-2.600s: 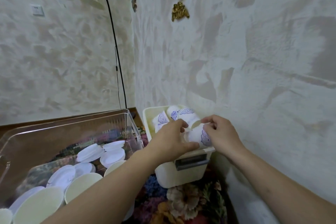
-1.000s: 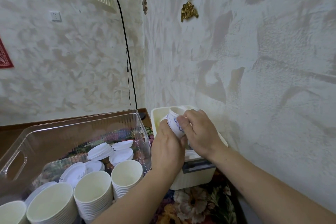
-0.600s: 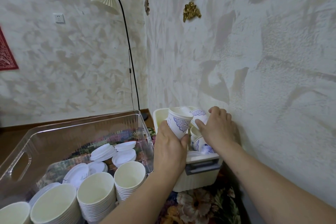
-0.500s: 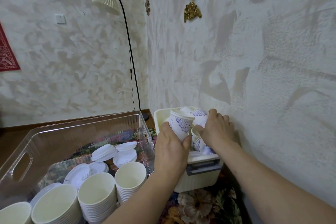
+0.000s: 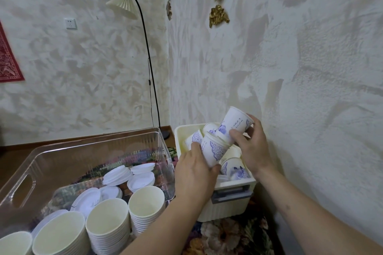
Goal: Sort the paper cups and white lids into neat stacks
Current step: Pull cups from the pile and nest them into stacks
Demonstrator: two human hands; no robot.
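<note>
While over cream bin (image 5: pixel 230 209):
left hand (image 5: pixel 194 174): clamped on lower cup (image 5: pixel 212 150)
right hand (image 5: pixel 251 147): gripping upper cup (image 5: pixel 235 124), nested in lower

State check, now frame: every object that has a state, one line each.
Left hand: gripping patterned cup.
Patterned cup: tilted, mouth up-right.
Right hand: gripping second cup.
Second cup: tilted, base entering the patterned cup.
Cream bin: open, loose cups inside.
Loose cups: lying unstacked.
Clear bin: open.
White lids: partly piled.
Plain cup stacks: upright, nested.
Lamp: looks unlit.
</note>
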